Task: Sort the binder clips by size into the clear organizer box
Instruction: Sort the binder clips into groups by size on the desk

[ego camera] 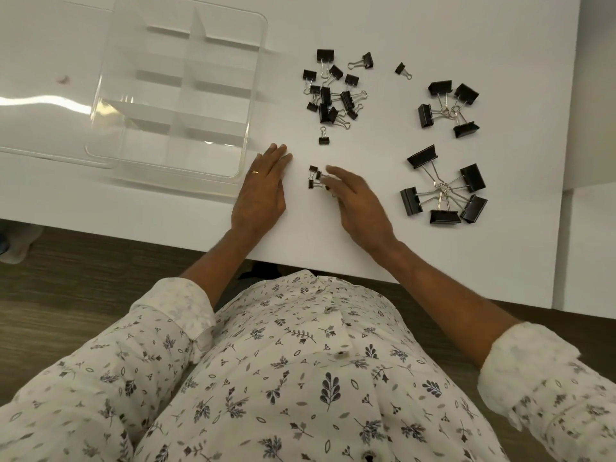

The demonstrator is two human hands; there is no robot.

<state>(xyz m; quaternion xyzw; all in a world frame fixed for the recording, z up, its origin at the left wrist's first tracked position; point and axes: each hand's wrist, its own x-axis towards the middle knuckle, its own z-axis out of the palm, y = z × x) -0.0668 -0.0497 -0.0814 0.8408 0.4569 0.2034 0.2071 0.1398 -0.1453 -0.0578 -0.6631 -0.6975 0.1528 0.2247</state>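
Left hand (263, 190) lies flat on the desk (366, 25), its fingers (279, 155) straight and pressed together, holding nothing. The organizer box (258, 95) sits just beyond and left of those fingertips, no clip showing in it yet. Now the right hand (361, 203): forefinger out straight, the other fingers bending down onto a cluster of tiny clips (313, 177) right at their tips. The thumb is hidden, so I can't tell whether one is actually pinched. These tiny ones should be feather-light, hard and likely to skid on the smooth desk. Best bet is a pinch across the black body, or hooking a wire loop. Further out past the fingers waits the mixed heap (333, 95). Off to the right of them lie the big clips (443, 191), handles interlocked, so expect them to drag each other. The medium clips (448, 105) lie beyond those.
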